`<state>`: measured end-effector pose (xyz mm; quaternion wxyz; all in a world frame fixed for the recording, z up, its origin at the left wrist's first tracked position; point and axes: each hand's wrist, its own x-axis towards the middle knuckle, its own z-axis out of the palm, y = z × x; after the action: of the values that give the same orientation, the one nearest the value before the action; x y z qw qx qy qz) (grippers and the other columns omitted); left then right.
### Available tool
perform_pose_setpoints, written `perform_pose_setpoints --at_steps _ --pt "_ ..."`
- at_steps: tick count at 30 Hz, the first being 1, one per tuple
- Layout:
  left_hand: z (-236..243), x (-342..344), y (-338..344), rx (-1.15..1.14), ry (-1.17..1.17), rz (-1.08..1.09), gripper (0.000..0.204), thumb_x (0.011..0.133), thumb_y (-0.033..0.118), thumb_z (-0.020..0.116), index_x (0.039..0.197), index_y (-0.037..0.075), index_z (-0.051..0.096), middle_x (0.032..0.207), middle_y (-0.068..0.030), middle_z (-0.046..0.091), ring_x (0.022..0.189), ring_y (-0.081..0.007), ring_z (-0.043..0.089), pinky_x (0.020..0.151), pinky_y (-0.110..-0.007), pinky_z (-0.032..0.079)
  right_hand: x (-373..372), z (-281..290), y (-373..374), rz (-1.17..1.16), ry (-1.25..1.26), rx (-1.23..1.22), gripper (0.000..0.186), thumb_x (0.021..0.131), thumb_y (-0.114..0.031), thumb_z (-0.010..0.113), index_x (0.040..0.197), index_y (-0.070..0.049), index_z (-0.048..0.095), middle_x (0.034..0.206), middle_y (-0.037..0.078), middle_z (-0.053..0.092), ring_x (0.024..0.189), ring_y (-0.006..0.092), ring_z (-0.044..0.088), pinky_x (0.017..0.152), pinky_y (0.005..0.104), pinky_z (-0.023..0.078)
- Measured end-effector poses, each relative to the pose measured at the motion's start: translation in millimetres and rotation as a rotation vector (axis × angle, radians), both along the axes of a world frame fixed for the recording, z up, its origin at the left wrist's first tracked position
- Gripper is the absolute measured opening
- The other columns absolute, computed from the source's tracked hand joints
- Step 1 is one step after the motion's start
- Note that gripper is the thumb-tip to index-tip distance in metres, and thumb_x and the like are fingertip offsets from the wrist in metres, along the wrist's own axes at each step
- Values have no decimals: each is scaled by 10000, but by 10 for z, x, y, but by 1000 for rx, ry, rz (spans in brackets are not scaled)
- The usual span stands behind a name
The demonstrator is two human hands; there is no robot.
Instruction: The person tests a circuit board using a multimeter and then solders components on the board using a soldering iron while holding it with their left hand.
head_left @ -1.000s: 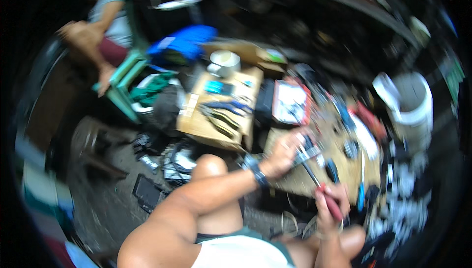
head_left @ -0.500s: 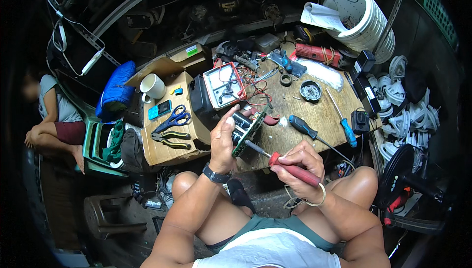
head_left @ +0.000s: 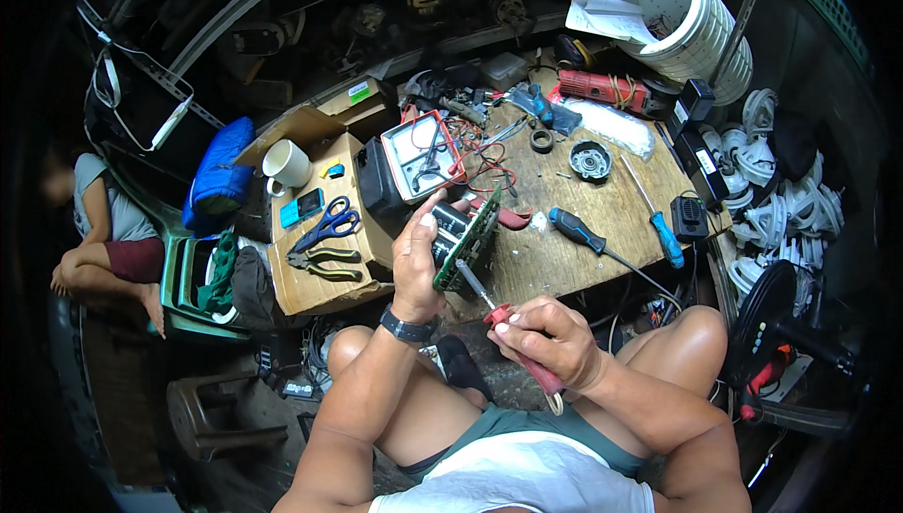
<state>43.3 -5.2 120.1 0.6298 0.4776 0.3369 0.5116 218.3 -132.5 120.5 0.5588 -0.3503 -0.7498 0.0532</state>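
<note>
Workbench: the wooden bench (head_left: 602, 231) fills the view from the middle out to 2 o'clock; half a second ago it sat in the same place, while a second ago the whole view was swung aside and blurred, so the head has now settled over the work
Left hand: the left hand (head_left: 420, 259), just left of centre, is closed around the green circuit board (head_left: 467, 240), thumb up at the top edge near 12 o'clock of the hand; the grip and height match the picture half a second ago
Right hand: the right hand (head_left: 550, 342), at 5 o'clock of the board, is clenched on the red-handled soldering iron (head_left: 513, 330); its metal tip reaches up toward 11 o'clock and meets the board's lower end; earlier the tip lay a little lower along the board
Meaning: board and iron are held steady together, so the tip work on the board looks under way
Meter: an analogue meter (head_left: 423, 151) lies at 12 o'clock of the board, unmoved
Screwdrivers: a black-handled screwdriver (head_left: 576, 229) at 3 o'clock, a blue-handled one (head_left: 666, 240) beyond it, both unmoved
</note>
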Motion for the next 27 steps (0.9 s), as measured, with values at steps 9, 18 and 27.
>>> perform_pose_setpoints --at_steps 9,18,27 --pt "-37 -38 26 4 -2 8 628 1074 362 460 1514 -83 407 1346 -257 646 1214 -297 660 1061 -396 525 -118 98 12 -129 214 -119 291 734 13 889 960 -21 709 840 95 647 752 230 670 639 325 578" --pt "-58 10 -16 13 -8 -19 610 1075 352 478 1505 -78 429 1352 -257 644 1212 -287 663 1062 -388 526 -29 99 -33 -159 415 -305 287 744 16 896 953 -40 706 826 92 630 709 198 635 619 304 512" --pt "5 59 -60 12 17 -21 622 1079 370 473 1508 -79 428 1361 -254 641 1206 -271 664 1054 -374 527 64 149 -47 -105 296 -252 288 752 1 889 987 -43 729 827 87 638 736 210 632 627 323 523"
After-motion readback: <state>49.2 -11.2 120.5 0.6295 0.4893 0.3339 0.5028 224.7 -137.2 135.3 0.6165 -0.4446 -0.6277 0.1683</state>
